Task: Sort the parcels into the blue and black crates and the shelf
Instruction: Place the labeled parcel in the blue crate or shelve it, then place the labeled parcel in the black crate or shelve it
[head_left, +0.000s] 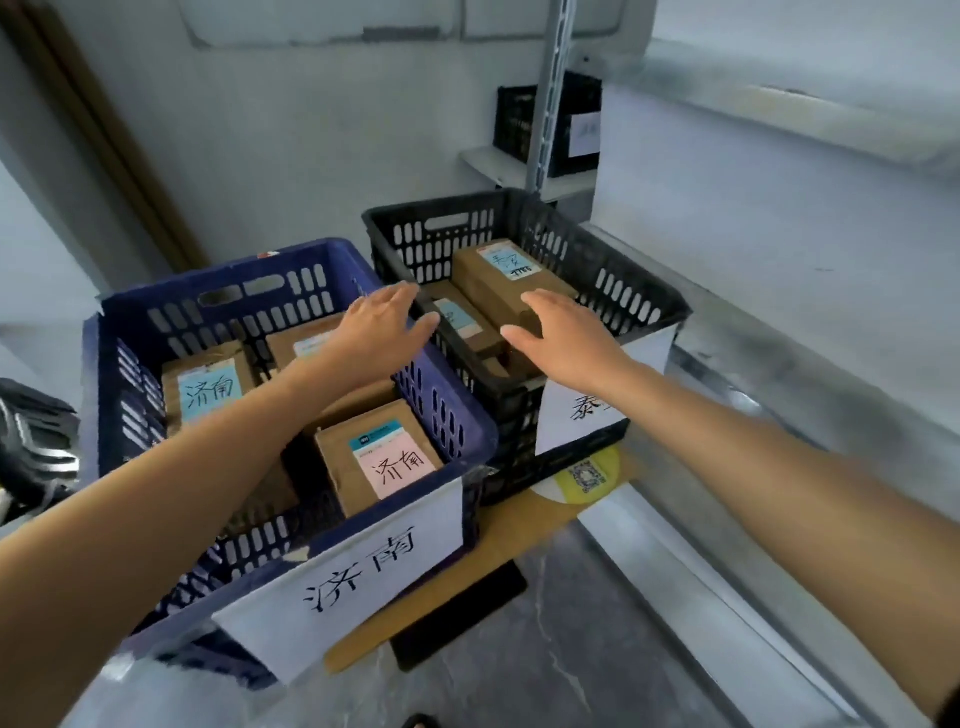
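A blue crate (447, 410) with a white handwritten sign stands on the left and holds several brown parcels, one with a pink label (379, 457) and one with a blue label (208, 387). Beside it on the right stands a black crate (644, 291) with brown parcels inside; the top parcel (498, 280) carries a blue label. My left hand (379, 327) reaches flat over the blue crate's far right corner, fingers straight, holding nothing. My right hand (566, 338) hovers open over the black crate's near edge, close to the top parcel.
Both crates sit on flattened cardboard (498, 545) on a grey floor. A white shelf (810, 291) runs along the right, with an upper board (779, 109). Another black crate (571, 124) stands on a small ledge behind a metal upright (550, 93). A dark object (31, 441) is at the left edge.
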